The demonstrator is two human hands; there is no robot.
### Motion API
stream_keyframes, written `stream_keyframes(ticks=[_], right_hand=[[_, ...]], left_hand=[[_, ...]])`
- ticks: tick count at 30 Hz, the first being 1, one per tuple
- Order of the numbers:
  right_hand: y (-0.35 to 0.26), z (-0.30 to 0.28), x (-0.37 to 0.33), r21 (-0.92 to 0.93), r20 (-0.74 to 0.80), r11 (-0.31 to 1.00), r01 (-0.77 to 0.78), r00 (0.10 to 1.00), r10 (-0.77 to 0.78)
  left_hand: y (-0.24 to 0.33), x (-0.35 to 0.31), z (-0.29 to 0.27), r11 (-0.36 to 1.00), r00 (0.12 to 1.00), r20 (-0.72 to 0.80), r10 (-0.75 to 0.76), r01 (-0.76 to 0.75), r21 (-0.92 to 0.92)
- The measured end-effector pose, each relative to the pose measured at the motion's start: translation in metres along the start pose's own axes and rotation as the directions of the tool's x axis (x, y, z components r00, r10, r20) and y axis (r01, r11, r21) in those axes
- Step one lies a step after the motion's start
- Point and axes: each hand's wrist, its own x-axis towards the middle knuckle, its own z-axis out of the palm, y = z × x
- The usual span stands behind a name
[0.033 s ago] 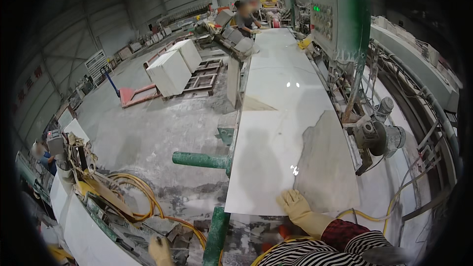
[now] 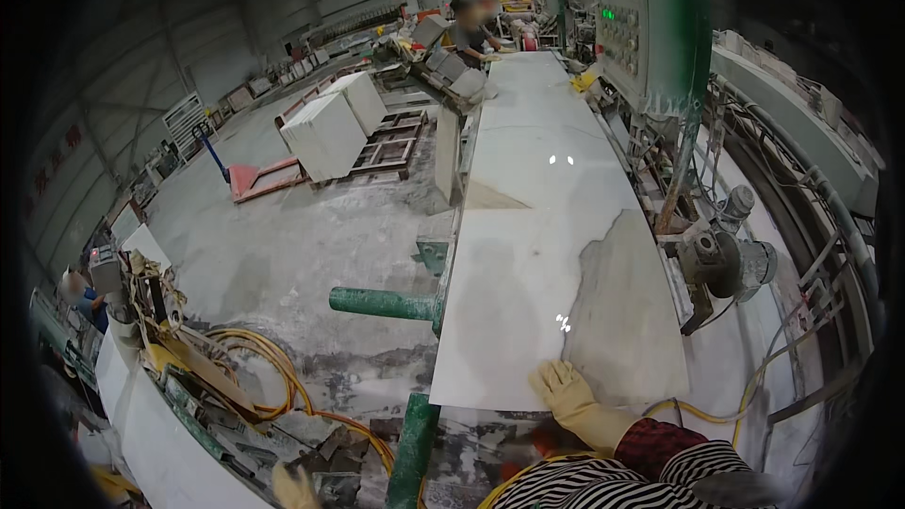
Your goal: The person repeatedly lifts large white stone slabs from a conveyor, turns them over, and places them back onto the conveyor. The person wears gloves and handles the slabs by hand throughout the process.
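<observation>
A long white stone slab (image 2: 500, 311) with a grey-beige patch (image 2: 627, 320) along its right side stretches away in front of me. My right hand (image 2: 570, 396), in a cream rubber glove, lies on its near edge beside the patch. The fingers are spread flat, palm down, with nothing in them. At the lower edge on the left, my gloved left hand (image 2: 295, 488) hangs apart from the slab. It is blurred and cut off by the frame, so whether it holds anything does not show.
Green bars (image 2: 382, 303) jut out left of the slab. A control cabinet (image 2: 641, 28) and a motor (image 2: 745, 264) stand at the right. Yellow hoses (image 2: 273, 368) coil on the floor. White slabs (image 2: 325, 137) stand on a pallet. A person (image 2: 468, 38) works at the far end.
My left hand has moved slightly down and to the left, partly out of the frame. The right hand keeps its place on the slab's edge.
</observation>
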Motion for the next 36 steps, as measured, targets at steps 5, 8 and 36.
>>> stream_keyframes(ticks=[5, 8, 36], right_hand=[[0.000, -0.025, 0.008, 0.018, 0.037, 0.999, 0.043, 0.998, -0.044], [0.004, -0.034, 0.014, 0.043, 0.103, 0.996, 0.080, 0.991, -0.084], [0.013, -0.029, 0.023, 0.004, 0.377, 1.000, -0.027, 0.926, 0.024]], left_hand=[[-0.103, -0.074, -0.051, 0.819, 0.922, 0.292, -0.255, 0.045, 0.572], [-0.179, -0.082, 0.015, 0.990, 0.989, -0.098, -0.108, 0.116, 0.080], [-0.238, -0.090, 0.097, 0.879, 0.808, -0.483, 0.337, -0.086, 0.469]])
